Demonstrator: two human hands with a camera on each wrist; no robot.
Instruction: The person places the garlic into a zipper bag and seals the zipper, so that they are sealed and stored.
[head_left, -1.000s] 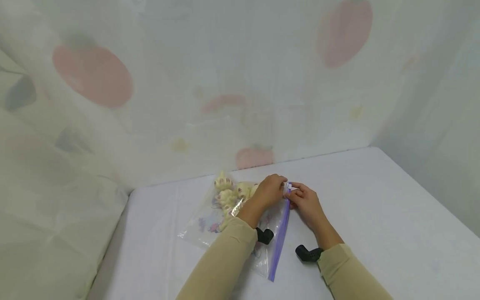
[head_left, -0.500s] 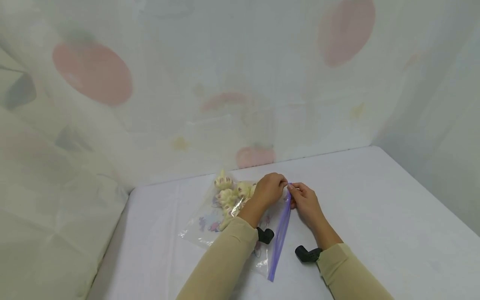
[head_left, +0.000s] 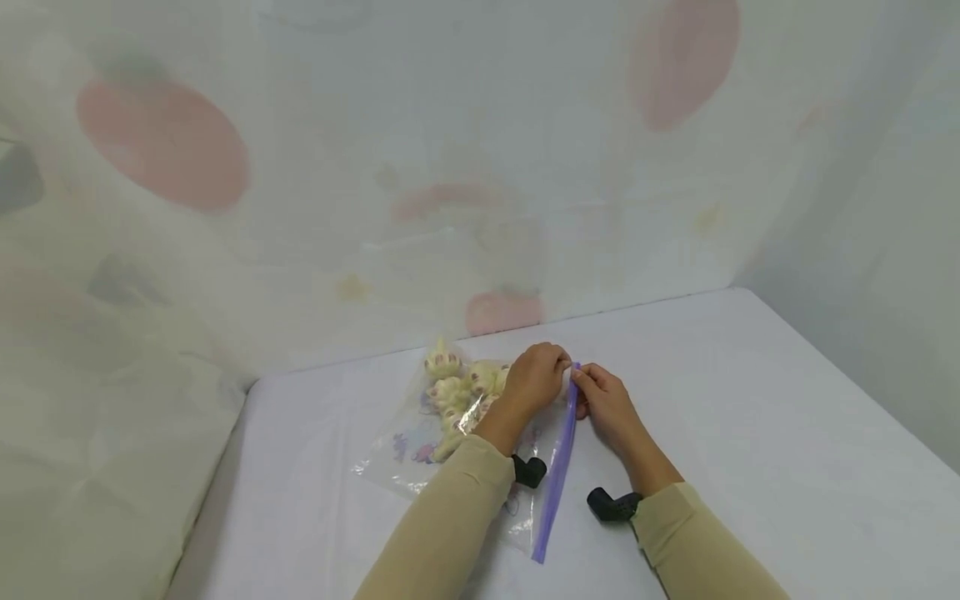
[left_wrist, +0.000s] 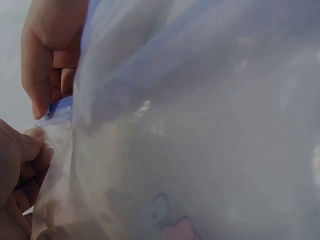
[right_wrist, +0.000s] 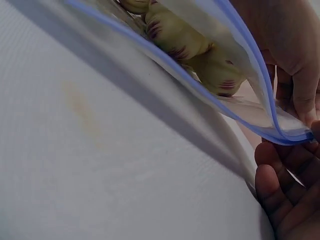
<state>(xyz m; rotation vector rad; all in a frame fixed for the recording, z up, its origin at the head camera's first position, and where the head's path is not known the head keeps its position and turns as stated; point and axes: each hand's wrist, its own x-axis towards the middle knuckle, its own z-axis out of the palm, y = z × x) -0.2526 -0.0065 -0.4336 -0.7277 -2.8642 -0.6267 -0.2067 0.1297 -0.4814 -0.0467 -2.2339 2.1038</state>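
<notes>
A clear zip bag (head_left: 408,446) with a printed pattern lies on the table under the left forearm. Inside it are several pale yellow paw-shaped toys (head_left: 450,390) with dark markings. My left hand (head_left: 534,379) pinches the bag's far corner beside the purple zip strip (head_left: 557,475). On the other side of that corner, my right hand (head_left: 611,408) pinches the end of the strip between thumb and fingers. In the right wrist view the two purple edges (right_wrist: 200,90) stand apart and meet at the pinched corner. Fingers hide the very end of the strip.
A white-covered table (head_left: 750,433) spreads around the bag. Behind it hangs a pale curtain (head_left: 360,150) with fruit prints, and more cloth hangs at both sides. A black wrist device (head_left: 611,505) sits on the right forearm, another (head_left: 529,472) on the left.
The right fingers have closed in over the bag's corner; a small white piece visible there a second ago is now hidden. Bag and left hand stay nearly in place. The head view shifts slightly.
</notes>
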